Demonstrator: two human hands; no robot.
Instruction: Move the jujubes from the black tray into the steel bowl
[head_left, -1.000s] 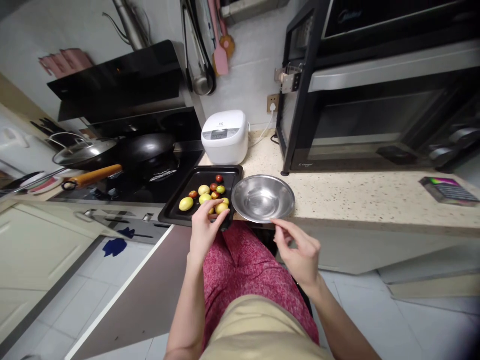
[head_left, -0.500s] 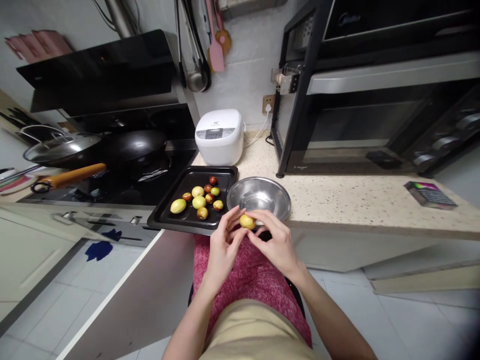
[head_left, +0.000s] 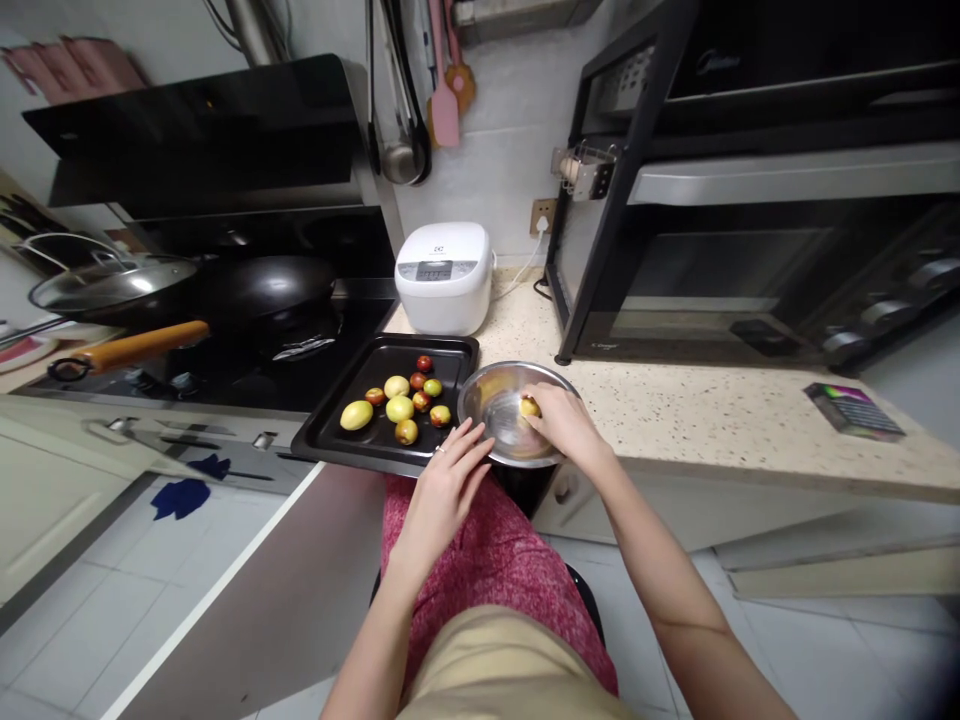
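My right hand [head_left: 562, 425] reaches over the steel bowl [head_left: 474, 425], its fingers closed on a yellowish jujube [head_left: 529, 407] low inside it. My left hand [head_left: 450, 480] is open, fingers stretched out and nothing in them, by the bowl's near left rim; whether the fingertips touch the rim I cannot tell. Left of the bowl lies a black baking tray [head_left: 341, 447]. Several jujubes [head_left: 400, 409] are scattered on it, some yellow-green, some reddish brown, with a larger yellow one [head_left: 356, 415] at the left.
Behind the tray stands a white rice cooker [head_left: 442, 280]. To the left is a stove with a wok [head_left: 262, 285] and a wooden handle [head_left: 146, 347] jutting forward. An oven [head_left: 712, 270] occupies the right side, a small box [head_left: 853, 411] before it. An open cabinet door [head_left: 247, 600] stands below the tray.
My hands have parted. The right one carried the jujube from in front of the bowl down into it; the left one let go and moved slightly down, its fingers straightening.
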